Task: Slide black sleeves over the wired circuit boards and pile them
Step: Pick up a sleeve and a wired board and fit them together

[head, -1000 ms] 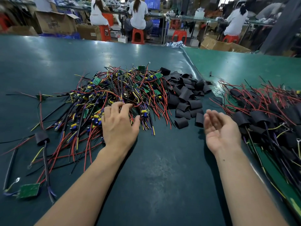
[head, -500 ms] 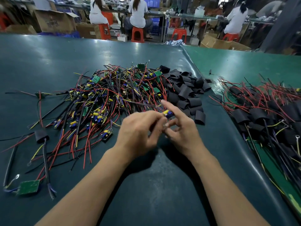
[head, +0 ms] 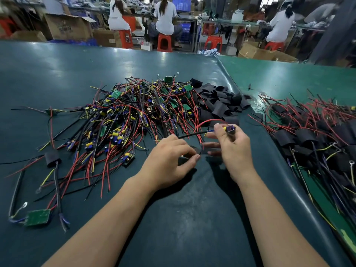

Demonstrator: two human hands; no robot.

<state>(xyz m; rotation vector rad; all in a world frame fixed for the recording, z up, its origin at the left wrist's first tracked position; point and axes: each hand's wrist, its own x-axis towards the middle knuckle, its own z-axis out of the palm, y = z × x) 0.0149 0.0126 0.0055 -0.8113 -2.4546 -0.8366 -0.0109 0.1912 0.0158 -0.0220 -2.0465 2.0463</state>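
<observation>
Observed at the table (head: pixel 77 70): the sleeving step is in hand for one unit, not yet completed. The right hand (head: pixel 234 149) pinches a small wired circuit board (head: pixel 230 129) between thumb and forefinger, raised just above the table surface, with its red and black leads trailing leftward towards the left hand. The left hand (head: pixel 169 157) has its fingers curled, thumb and fingertips closed on a dark piece low between the two hands; this appears to be a black sleeve (head: pixel 196 151), though blur prevents certainty, and the lead ends seem to meet it there.

The stock of unsleeved boards (head: pixel 131 116) lies in a tangle of red, yellow and black wire directly ahead. Loose black sleeves (head: pixel 219 105) are heaped just beside it to the right. The finished pile (head: pixel 312 135) of sleeved units lies well apart at the right edge of the table.

Assessment: the leads are being fed into the sleeve mouth. The next move calls for drawing the sleeve along the wires until it covers the board, keeping the leads bunched so none snags on the rim, then setting the unit on the finished pile.
</observation>
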